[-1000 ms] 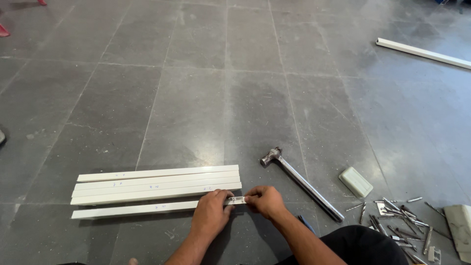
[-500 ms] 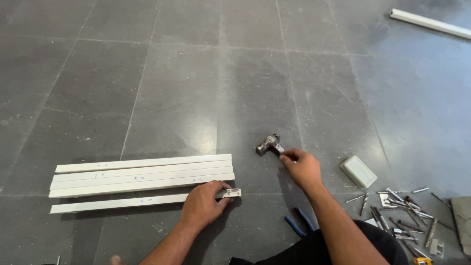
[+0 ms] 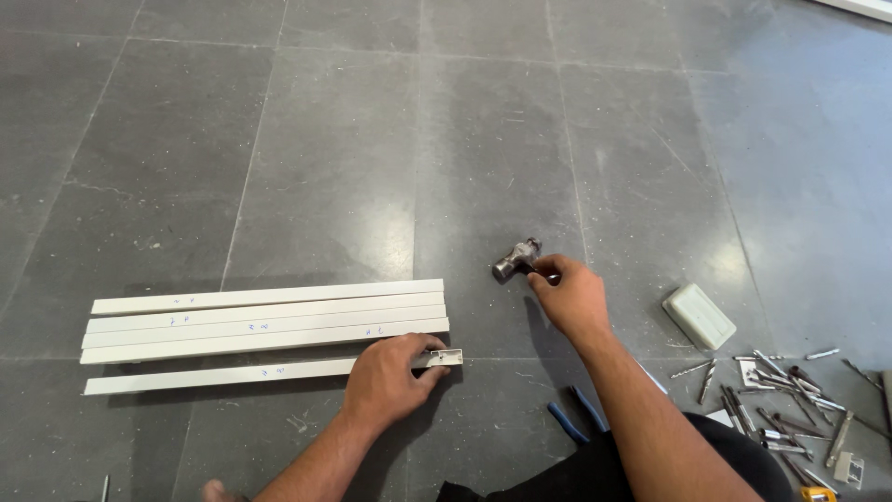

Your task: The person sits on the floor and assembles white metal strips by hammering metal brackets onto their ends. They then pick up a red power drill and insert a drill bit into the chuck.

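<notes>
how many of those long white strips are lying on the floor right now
5. Four white strips lie side by side in a stack-like row on the grey floor. A fifth strip lies apart, just nearer, its right end under the left hand. None seem hidden.

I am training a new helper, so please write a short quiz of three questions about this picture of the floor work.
1. True or false: the right hand grips the hammer close to its metal head.
2. Which thing does the left hand press on? A) the pale block B) the end of the nearest white strip C) the blue-handled pliers
3. How many white strips lie together just beyond that strip?

Key: 1 true. 2 B. 3 four, side by side on the grey tiled floor.
</notes>
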